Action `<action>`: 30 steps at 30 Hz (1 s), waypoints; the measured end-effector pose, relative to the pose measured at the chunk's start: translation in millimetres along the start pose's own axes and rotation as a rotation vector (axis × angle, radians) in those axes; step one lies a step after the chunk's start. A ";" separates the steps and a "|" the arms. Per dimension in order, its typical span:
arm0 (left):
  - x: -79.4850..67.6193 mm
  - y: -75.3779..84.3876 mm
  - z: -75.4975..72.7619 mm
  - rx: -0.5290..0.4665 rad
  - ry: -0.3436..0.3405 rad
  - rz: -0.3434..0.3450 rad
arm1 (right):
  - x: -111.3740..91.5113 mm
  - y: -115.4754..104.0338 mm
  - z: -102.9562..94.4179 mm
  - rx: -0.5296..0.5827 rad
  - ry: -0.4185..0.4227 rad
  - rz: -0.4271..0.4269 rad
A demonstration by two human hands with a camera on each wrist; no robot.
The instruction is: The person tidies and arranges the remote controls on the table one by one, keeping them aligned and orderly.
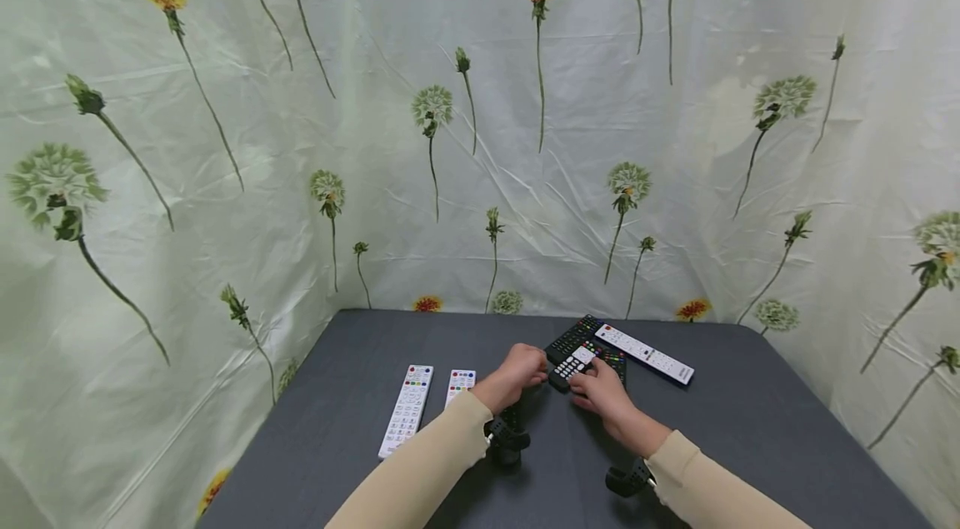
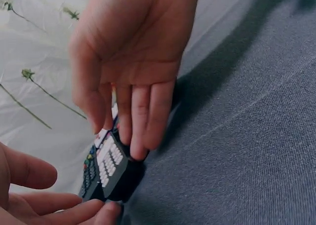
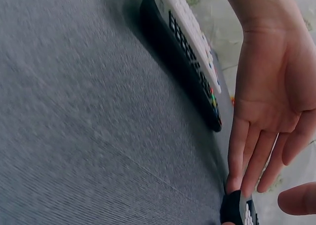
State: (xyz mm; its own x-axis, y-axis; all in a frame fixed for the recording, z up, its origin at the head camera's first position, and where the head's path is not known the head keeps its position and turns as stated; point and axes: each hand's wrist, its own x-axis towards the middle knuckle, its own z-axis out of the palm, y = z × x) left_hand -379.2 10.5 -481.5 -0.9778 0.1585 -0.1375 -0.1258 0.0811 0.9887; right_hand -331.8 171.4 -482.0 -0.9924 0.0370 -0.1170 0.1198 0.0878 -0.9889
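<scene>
A black remote control with white buttons lies between the two hands, toward the right back of the table. My left hand has its fingertips at the remote's left side; its thumb stands apart from the remote in the left wrist view. From the right, my right hand touches the same remote with nearly straight fingers. Its thumb is raised off the remote in the right wrist view. A black remote with dark buttons lies right behind. Another black remote shows partly beyond my right fingers.
Behind my right hand, a white remote lies slanted. Two white remotes, one long and one partly hidden, lie at the left. A black remote lies beside my left forearm. Flowered curtain surrounds the dark table.
</scene>
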 end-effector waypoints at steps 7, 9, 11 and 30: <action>-1.1 -1.6 7.2 -0.004 -0.018 0.020 | 6.8 4.0 -1.1 0.011 0.029 0.012; -3.0 0.4 8.5 0.016 -0.035 0.029 | 7.8 5.7 -2.1 0.018 0.035 0.006; -3.2 0.8 10.7 0.033 -0.036 0.033 | 8.4 6.3 -3.0 0.013 0.037 -0.003; -1.8 -4.1 25.9 -0.025 0.043 -0.053 | 5.7 8.0 -14.4 0.000 0.015 -0.003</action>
State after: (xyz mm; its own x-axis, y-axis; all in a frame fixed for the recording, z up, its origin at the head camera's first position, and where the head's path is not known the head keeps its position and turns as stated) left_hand -372.6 35.3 -486.9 -0.9759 0.1122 -0.1874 -0.1811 0.0640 0.9814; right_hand -336.2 186.6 -489.3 -0.9923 0.0521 -0.1125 0.1168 0.0883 -0.9892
